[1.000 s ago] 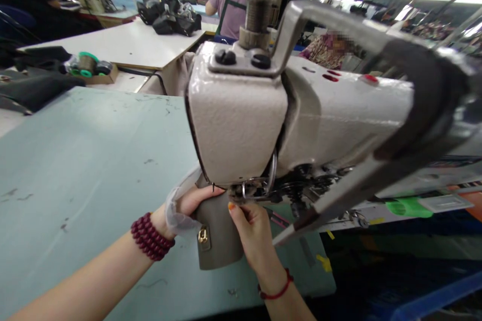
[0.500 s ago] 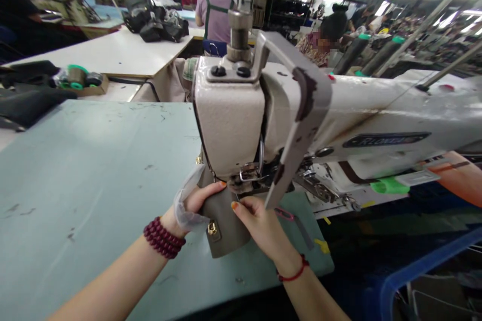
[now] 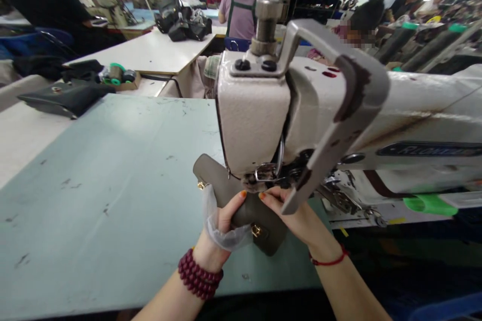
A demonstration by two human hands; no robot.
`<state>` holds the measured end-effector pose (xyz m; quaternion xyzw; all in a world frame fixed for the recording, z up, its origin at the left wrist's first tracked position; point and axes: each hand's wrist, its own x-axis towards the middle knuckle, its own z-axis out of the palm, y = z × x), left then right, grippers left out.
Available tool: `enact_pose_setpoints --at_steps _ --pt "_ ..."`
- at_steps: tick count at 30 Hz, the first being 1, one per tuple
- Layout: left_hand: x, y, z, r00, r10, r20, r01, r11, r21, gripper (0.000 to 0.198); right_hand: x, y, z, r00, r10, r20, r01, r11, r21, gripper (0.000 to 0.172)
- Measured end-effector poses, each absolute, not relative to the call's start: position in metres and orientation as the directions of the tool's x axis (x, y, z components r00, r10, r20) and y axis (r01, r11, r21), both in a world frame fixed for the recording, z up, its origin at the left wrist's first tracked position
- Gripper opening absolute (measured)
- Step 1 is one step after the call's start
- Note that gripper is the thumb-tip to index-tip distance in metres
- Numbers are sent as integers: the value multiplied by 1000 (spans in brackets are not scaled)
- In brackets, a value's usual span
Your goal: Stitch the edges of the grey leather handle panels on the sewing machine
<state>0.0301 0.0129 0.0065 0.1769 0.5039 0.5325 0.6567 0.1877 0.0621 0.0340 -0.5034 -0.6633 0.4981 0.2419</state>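
Note:
A grey-brown leather bag piece (image 3: 216, 175) with gold clasps lies slantwise under the head of the sewing machine (image 3: 254, 115). My left hand (image 3: 222, 233) grips its near side, thumb on top and the other fingers hidden. A translucent strip (image 3: 229, 239) loops across that hand between the clasps. My right hand (image 3: 291, 213) is closed on the right edge of the leather, close to the needle area, thumb on top and fingers partly hidden behind the metal guard (image 3: 324, 140). The needle and presser foot are mostly out of sight.
The pale green tabletop (image 3: 131, 185) bears thread scraps. A dark bag (image 3: 70, 98) and thread spools (image 3: 116, 74) stand at the left. Black items (image 3: 183, 20) are piled on a white table behind. A green clip-like piece (image 3: 429, 204) hangs under the machine arm. Other people are farther back.
The view has shifted left. The leather piece has swung round, so its far end now shows left of the machine head. Both hands have turned with it, and my right thumb sits nearer the needle area.

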Motion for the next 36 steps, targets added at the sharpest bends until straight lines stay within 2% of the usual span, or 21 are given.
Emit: enact_pose_setpoints --at_steps 7,14,18,22,26,30,33,36 --pt "33 16 -1 -147 883 -445 -622 267 736 43 189 63 34 -399 904 -154 441 42 -896 28" --pt "32 16 5 -220 917 -334 -486 194 852 49 186 61 44 -360 931 -50 421 114 -900 20" --pt "35 15 8 -257 915 -311 -472 162 867 52 183 62 47 -394 919 -32 403 142 -904 19" --pt "36 15 7 -297 892 -341 -491 163 856 48 183 62 41 -371 929 0 401 160 -902 21" --pt "35 18 5 -327 901 -284 -473 104 875 45 184 63 34 -354 935 -7 370 133 -920 21" --pt "32 23 6 -250 943 -219 -447 89 890 34 183 63 31 -342 940 10 353 139 -925 22" --pt "26 26 8 -212 962 -173 -369 85 926 25 179 62 29 -360 933 17 348 151 -925 27" --pt "13 29 11 -191 981 -16 -155 -14 988 22 175 58 24 -342 939 30 352 158 -922 30"
